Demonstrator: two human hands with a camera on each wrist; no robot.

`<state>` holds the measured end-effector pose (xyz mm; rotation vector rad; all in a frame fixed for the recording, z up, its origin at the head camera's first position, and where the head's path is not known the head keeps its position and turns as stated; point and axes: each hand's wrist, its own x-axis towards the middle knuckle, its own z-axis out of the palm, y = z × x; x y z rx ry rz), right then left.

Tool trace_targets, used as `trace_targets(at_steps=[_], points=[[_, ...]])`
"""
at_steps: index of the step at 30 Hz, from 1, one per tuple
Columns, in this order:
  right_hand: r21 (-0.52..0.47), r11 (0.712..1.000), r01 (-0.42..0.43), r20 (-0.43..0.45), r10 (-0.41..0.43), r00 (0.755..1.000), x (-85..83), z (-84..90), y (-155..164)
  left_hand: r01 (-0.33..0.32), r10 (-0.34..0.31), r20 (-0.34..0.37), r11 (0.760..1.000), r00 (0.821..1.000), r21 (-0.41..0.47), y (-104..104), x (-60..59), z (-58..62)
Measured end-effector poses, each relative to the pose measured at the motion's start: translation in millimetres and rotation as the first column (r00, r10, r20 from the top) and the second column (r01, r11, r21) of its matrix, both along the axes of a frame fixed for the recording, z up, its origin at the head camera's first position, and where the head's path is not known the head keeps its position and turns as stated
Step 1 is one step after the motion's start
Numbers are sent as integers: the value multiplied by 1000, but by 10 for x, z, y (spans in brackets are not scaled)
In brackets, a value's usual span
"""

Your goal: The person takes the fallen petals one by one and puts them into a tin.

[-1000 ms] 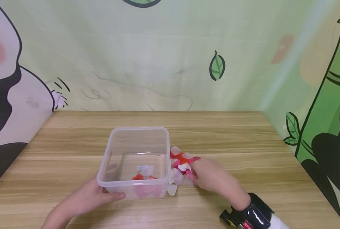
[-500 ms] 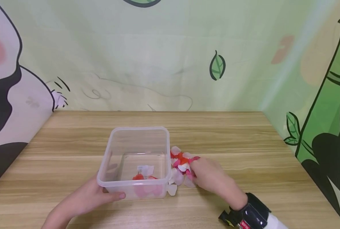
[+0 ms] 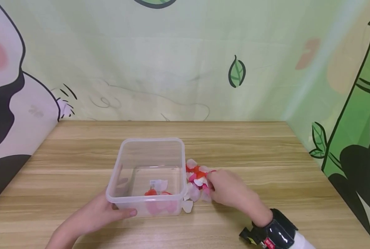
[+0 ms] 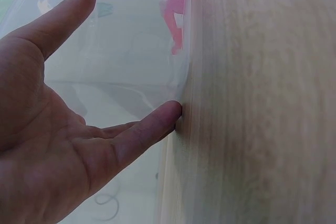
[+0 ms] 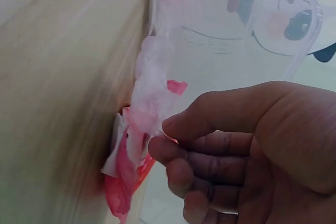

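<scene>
Pink, red and white petals (image 3: 196, 183) are bunched under my right hand (image 3: 227, 189), whose fingers (image 5: 210, 142) curl round a clump of them just right of the clear plastic box (image 3: 147, 173). My left hand (image 3: 93, 216) lies flat and relaxed against the box's near left wall, thumb (image 3: 127, 213) along its front and fingers straight, steadying it without gripping. Only a few petals sit inside the box (image 3: 156, 199), so I judge the work barely begun: most of the pile is outside on the wooden surface (image 3: 250, 148), touching the box's right wall.
</scene>
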<state>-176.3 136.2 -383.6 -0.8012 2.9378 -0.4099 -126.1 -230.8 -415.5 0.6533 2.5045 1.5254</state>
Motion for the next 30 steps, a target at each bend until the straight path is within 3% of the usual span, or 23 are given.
trace_targets(at_steps=[11,19,26,30], points=[[-151,987,-53,-85,40,996,-43,90,31,14,-14,-13,1000,1000,12,8,-9,5],[-287,957,-35,-189,-21,982,-39,174,-6,20,-20,-8,1000,1000,23,3,-5,12],[-416,898,-143,-403,-41,914,-6,213,-29,-2,2,-7,1000,1000,1,6,2,5],[-455,867,-205,-476,-43,878,16,243,-42,-13,13,-8,1000,1000,-15,13,6,2]])
